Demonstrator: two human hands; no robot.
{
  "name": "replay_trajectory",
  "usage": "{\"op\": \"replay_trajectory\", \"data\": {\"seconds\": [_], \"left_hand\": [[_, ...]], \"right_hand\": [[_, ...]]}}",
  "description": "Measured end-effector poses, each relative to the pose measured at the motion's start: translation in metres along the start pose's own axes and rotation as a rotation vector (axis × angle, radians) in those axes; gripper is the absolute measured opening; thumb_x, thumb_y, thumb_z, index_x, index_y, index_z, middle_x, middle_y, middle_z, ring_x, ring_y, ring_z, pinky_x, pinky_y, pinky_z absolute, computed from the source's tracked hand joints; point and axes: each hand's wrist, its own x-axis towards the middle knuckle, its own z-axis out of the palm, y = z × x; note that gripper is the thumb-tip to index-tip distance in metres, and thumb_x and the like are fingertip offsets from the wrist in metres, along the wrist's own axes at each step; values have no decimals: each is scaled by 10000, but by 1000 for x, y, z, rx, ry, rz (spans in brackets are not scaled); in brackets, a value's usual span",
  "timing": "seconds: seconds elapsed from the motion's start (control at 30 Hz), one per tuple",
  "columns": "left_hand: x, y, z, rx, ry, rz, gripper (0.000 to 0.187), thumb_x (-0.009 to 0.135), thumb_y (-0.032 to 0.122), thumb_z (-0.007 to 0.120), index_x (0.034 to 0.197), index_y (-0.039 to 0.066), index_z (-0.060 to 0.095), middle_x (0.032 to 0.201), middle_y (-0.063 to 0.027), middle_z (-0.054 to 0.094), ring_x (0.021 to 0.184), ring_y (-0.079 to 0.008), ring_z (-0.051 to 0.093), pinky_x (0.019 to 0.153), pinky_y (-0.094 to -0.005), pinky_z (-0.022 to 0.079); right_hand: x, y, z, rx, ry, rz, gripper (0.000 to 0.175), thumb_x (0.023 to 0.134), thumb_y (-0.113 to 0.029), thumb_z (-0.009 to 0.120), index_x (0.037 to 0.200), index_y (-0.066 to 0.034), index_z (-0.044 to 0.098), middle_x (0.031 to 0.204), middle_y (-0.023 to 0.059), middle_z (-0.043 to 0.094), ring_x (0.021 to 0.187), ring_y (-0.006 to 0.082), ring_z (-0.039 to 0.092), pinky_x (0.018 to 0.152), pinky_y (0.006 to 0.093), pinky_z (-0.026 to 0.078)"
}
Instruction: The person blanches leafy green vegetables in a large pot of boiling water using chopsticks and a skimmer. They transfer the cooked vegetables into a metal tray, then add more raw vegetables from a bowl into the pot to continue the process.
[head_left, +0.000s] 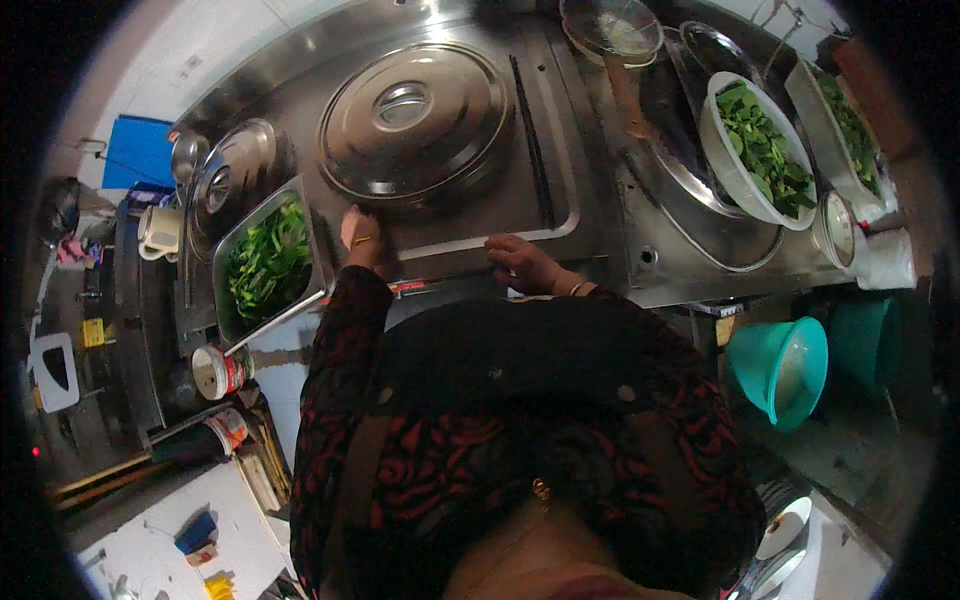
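A large round stainless steel lid (416, 124) with a recessed handle covers a vessel on the steel counter. Just below its near rim is my left hand (361, 236), fingers curled; whether it grips anything is hidden. My right hand (521, 264) rests at the counter's near edge, fingers loosely bent, and nothing shows in it. To the left of my left hand stands a steel pan of leafy greens (271, 262). A pair of long dark chopsticks or rods (534, 142) lies right of the lid.
A white colander of greens (757, 150) and a wok (705, 187) occupy the right side, with a strainer (611, 34) behind. A smaller lidded pot (236, 169) is at left. Below the counter are a teal basin (784, 371) and a small bucket (217, 373).
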Motion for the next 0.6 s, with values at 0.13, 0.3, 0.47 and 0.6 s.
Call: {"op": "replay_trajectory", "data": {"seconds": [0.13, 0.3, 0.47, 0.6], "left_hand": [[-9, -10, 4, -274, -166, 145, 257, 764, 253, 568, 931, 63, 610, 920, -168, 606, 842, -337, 580, 745, -426, 460], [-79, -10, -4, -749, -63, 237, 176, 784, 145, 579, 911, 24, 593, 837, -120, 617, 746, -243, 599, 670, -341, 476], [-117, -23, -49, -1217, -92, 81, 109, 805, 51, 558, 891, -13, 577, 772, -48, 583, 688, -123, 552, 601, -251, 459], [-121, -19, -81, -1306, -147, 72, 61, 795, 18, 569, 852, -4, 571, 720, -53, 583, 626, -113, 547, 575, -254, 469]], "right_hand": [[-1, 4, -2, -23, -39, -12, 321, 649, -8, 611, 959, -3, 527, 1069, 167, 517, 1020, 336, 509, 850, 382, 439], [1, 9, 1, -4, -81, -11, 326, 634, -1, 616, 945, -14, 518, 1075, 162, 503, 1009, 333, 507, 849, 382, 436], [-2, 7, 1, -95, -44, -85, 356, 634, -56, 667, 955, -26, 517, 1095, 149, 488, 1009, 328, 496, 851, 385, 428], [6, -2, -3, 40, -54, 45, 333, 690, -107, 671, 978, -24, 525, 1073, 144, 507, 998, 328, 503, 852, 385, 422]]}}
